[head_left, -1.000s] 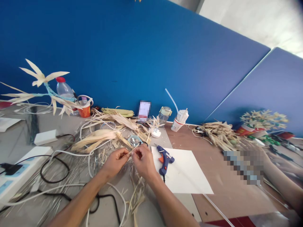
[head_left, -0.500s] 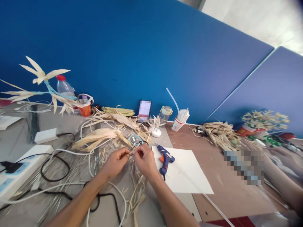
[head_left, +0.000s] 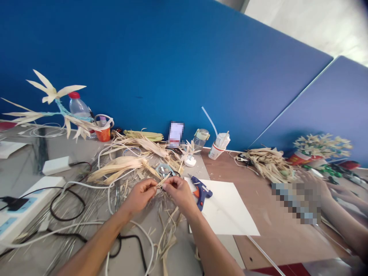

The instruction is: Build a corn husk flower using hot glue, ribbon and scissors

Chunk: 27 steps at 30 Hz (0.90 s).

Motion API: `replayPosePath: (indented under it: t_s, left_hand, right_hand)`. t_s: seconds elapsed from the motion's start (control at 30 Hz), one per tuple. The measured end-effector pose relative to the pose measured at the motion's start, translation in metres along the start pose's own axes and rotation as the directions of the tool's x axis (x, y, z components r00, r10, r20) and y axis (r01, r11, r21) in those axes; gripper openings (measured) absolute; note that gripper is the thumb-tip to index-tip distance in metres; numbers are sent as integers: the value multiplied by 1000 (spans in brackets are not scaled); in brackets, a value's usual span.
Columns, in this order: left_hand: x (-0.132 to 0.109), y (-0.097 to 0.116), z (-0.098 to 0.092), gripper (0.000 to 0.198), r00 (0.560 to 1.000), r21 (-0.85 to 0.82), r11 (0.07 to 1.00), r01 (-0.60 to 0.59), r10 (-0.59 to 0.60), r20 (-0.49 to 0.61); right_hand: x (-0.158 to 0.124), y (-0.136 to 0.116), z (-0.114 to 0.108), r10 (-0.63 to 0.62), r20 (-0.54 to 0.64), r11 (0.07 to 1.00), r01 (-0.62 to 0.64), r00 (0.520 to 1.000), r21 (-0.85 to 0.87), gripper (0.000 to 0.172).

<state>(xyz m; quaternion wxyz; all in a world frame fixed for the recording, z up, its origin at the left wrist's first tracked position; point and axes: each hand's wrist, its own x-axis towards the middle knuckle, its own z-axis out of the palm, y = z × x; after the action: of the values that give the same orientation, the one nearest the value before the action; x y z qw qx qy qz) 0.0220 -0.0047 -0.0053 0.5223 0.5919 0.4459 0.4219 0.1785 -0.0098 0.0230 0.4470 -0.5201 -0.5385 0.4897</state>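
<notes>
Both my hands meet over the middle of the desk. My left hand (head_left: 140, 195) pinches one end of a thin dry husk strip (head_left: 162, 181), and my right hand (head_left: 179, 192) pinches its other end. The strip hangs just above a litter of husk scraps (head_left: 168, 230). A blue hot glue gun (head_left: 201, 191) lies right beside my right hand on a white sheet of paper (head_left: 227, 209). Scissors with pale blue handles (head_left: 163, 169) lie just beyond my fingers.
Dry husk bundles (head_left: 123, 166) lie behind my hands. White and black cables (head_left: 69, 203) and a power strip (head_left: 17, 214) spread at left. A water bottle (head_left: 78, 109), an orange cup (head_left: 103, 132) and a paper cup with straw (head_left: 219, 143) stand along the blue partition. Another person's hand (head_left: 342, 193) works at right.
My right hand has shifted slightly right and turned, drawing the strip out a little between both hands. The view has barely moved.
</notes>
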Motion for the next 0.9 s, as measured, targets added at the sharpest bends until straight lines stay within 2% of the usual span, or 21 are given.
replayPosePath:
  t_s: [0.1,0.37,0.5,0.73,0.9]
  left_hand:
    - [0,0,0,9,1000,-17,1000,17,-17,-6]
    - [0,-2,1,10,1000,43,999,2,-2,-1]
    - [0,-3,1,10,1000,40,999,15,-15,-14]
    - [0,1,1,10,1000,26,1000,4,-4,-14]
    - [0,-2,1,11,1000,36,999,10,-10,-6]
  right_hand:
    - [2,4,1,33,18,995,-35,999,96,14]
    - [3,10,7,54,-50,980,-43,997,194,18]
    - [1,7,5,41,-98,995,-32,994,96,15]
    - [-2,1,6,-28,-79,997,22,997,-74,8]
    - [-5,0,8,-172,-128,966,142,977,-218,4]
